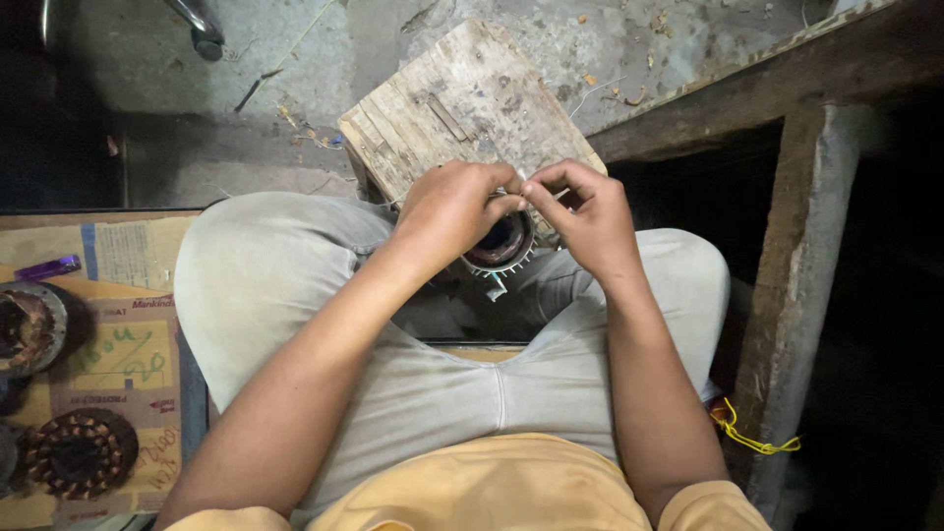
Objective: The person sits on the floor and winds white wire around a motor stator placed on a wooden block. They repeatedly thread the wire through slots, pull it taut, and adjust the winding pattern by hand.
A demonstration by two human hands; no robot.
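Now the left hand [454,208] cups a round dark metal motor stator [501,243] between the knees, its grip closed around it; the right hand [588,218] pinches something thin at the rim. Loosened fingers could let it roll off.

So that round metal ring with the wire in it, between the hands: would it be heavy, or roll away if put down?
The ring looks like solid metal with copper windings, so probably heavy for its size. It is round, so on edge it might roll; laid flat, likely stable. The left hand cups it while the right hand pinches something thin at its rim, which looks floppy.
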